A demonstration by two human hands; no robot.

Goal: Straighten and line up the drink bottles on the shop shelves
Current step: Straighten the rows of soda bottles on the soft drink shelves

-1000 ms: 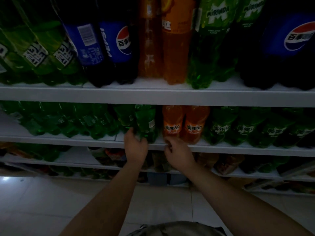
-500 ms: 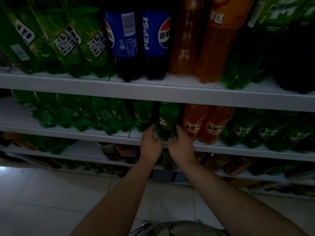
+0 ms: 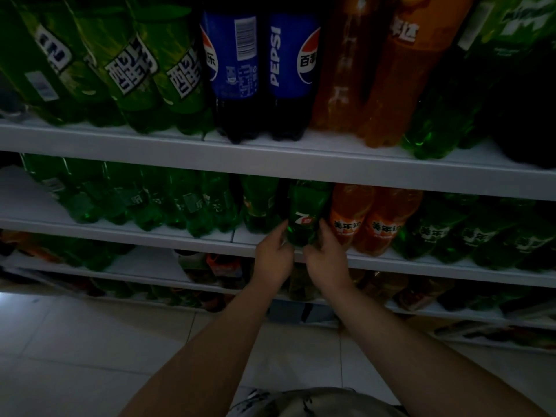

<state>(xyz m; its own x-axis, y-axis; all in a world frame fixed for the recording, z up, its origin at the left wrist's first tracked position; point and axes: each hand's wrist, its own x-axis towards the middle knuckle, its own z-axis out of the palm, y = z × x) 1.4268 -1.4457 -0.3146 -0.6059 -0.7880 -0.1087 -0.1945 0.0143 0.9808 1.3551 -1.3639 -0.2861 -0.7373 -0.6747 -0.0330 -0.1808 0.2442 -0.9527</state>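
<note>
1. Straightening, judged mid-step on the middle shelf [image 3: 451, 267]: seemingly caught at the squaring-up of one green 7-Up bottle [image 3: 302, 212].
2. Clasped low on its left flank by the left grip [image 3: 275, 260], thumb raised along the plastic and fingers wrapped behind as far as could be seen.
3. Clasped likewise on its right flank by the right grip [image 3: 326, 257], closed round the base, with one finger reaching up the side.
4. Stood directly between the two grips at the shelf's front edge, logo turned outward. Looked slightly tilted, though possibly only through the wide lens.
5. Just to the right of the right grip: two orange bottles [image 3: 368, 224], the nearer one almost touching the knuckles.
6. Just to the left of the left grip: another green bottle [image 3: 260, 206], parted from the held one by a dark gap.
7. Above both grips: Pepsi bottles [image 3: 261, 70] on the upper shelf [image 3: 270, 159], out of reach of this step.
8. Next move, as a judgement: probably called for setting the held bottle upright, nudging it leftward to close the gap, levelling its front with the neighbours and keeping the logo forward.
9. Likely care needed on the right side, for fear of knocking the orange bottles askew.
</note>
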